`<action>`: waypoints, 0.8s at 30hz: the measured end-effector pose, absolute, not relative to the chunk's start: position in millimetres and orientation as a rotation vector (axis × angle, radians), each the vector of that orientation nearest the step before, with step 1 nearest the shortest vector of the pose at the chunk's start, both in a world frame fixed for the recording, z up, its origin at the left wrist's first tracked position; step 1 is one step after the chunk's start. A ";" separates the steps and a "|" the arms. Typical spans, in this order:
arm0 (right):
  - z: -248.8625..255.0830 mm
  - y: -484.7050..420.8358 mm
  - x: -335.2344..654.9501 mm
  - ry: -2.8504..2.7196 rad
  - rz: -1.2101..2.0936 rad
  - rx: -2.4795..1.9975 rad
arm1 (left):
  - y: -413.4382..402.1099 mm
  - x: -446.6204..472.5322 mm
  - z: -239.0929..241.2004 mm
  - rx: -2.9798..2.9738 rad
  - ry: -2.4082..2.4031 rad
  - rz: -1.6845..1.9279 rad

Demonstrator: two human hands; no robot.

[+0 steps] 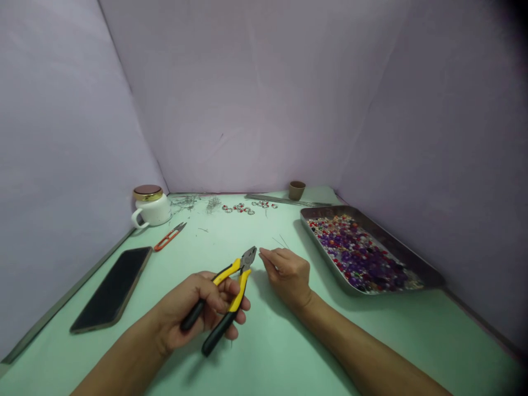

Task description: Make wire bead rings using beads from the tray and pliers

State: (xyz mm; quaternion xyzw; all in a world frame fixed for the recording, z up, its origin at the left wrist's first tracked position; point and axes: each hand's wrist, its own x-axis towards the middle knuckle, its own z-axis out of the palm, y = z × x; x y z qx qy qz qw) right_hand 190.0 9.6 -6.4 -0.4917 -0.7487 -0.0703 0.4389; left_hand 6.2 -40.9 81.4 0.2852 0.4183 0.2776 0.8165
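Observation:
My left hand [206, 302] is wrapped around a pair of pliers [235, 294] with yellow and black handles. Their metal jaws point up and to the right, close to my right fingertips. My right hand [289, 272] is closed in a pinch, thumb and index finger pressed together just beside the jaws. Whatever lies between those fingers is too small to make out. Thin wire pieces [281, 241] show on the table just beyond the right hand.
A metal tray [371, 293] of mixed beads stands at right. Leftward are a phone [113, 289], orange thread snips [169, 237] and a lidded white mug [154, 210]. Behind lie wire scraps [185, 202], beaded rings [239, 208], long wires [272, 199] and a brown cup [296, 191].

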 end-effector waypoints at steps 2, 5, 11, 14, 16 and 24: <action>-6.5 9.6 190.1 -1.860 -0.182 -1.224 | -40.7 6.6 80.8 0.623 0.910 0.591; -5.2 8.9 190.0 -1.858 -0.203 -1.241 | -41.5 7.3 79.9 0.668 0.933 0.604; 1.6 6.0 188.4 -1.869 -0.223 -1.241 | -43.0 9.8 80.3 0.811 1.019 0.608; 4.1 4.9 188.3 -1.888 -0.155 -1.226 | -42.6 11.6 79.2 0.879 1.035 0.608; 5.2 4.0 188.2 -1.897 -0.092 -1.218 | -42.3 13.5 77.6 0.898 1.069 0.616; 6.6 6.0 189.0 -1.770 0.233 -1.297 | -39.8 9.8 80.4 1.036 1.182 0.584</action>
